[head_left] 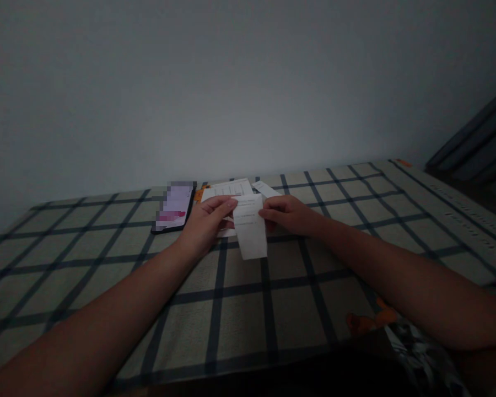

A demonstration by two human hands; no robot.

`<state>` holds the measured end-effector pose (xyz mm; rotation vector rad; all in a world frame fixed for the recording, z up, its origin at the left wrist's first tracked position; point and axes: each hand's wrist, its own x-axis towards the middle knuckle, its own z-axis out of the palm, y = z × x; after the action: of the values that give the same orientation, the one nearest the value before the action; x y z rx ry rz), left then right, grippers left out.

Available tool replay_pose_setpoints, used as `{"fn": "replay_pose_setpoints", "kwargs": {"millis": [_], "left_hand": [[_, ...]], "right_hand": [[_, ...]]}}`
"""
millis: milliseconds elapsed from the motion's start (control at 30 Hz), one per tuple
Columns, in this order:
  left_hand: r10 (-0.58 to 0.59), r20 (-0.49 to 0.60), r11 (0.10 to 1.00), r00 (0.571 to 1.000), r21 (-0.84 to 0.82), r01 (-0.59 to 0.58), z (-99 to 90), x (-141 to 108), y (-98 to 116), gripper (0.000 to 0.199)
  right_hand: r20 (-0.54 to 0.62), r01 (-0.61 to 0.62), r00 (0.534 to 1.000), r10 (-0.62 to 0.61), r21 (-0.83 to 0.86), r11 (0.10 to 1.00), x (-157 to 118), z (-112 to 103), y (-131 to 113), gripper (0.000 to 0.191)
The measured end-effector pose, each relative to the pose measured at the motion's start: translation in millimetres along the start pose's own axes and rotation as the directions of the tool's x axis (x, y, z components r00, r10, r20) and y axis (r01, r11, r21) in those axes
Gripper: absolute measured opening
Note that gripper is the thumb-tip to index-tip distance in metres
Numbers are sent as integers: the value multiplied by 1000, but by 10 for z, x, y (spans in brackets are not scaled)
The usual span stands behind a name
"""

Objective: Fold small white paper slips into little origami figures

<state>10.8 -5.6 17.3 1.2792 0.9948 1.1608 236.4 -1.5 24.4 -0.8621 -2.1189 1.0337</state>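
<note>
A long white paper slip with a few printed lines near its top hangs between my two hands. My left hand pinches its upper left edge between thumb and fingers. At the right edge, my right hand grips it the same way. The slip's lower part hangs over the checked cloth, tilted toward me. Behind it lies a printed white sheet, partly covered by the slip and my left hand. Another narrow paper strip rests just beyond my right hand.
A phone with a lit, partly blurred screen lies left of my left hand. Beneath everything spreads a checked cloth with orange patterns. A plain wall rises at the back, and dark striped fabric is at the far right.
</note>
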Motion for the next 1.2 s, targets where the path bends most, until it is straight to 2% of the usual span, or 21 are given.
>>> {"fn": "replay_pose_setpoints", "kwargs": {"millis": [133, 300, 467, 633, 1033, 1200], "left_hand": [[-94, 124, 994, 988, 62, 87, 3, -25, -29, 35], [-134, 80, 985, 988, 119, 124, -29, -16, -66, 33], [-131, 135, 985, 982, 133, 113, -38, -16, -70, 28], [-110, 148, 986, 983, 138, 89, -32, -19, -78, 23], [-121, 153, 977, 981, 191, 91, -53, -11, -91, 28], [-145, 224, 984, 964, 132, 117, -23, -18, -74, 26]], "right_hand": [[-37, -1, 999, 2, 27, 1000, 2, -3, -6, 33], [-69, -21, 997, 26, 74, 997, 15, 24, 18, 32], [-160, -37, 985, 65, 171, 985, 33, 39, 20, 26], [-184, -44, 981, 59, 84, 996, 27, 22, -17, 26], [-215, -24, 977, 12, -55, 998, 20, 15, 1, 32], [-226, -20, 974, 5, -62, 998, 17, 3, -3, 34]]}}
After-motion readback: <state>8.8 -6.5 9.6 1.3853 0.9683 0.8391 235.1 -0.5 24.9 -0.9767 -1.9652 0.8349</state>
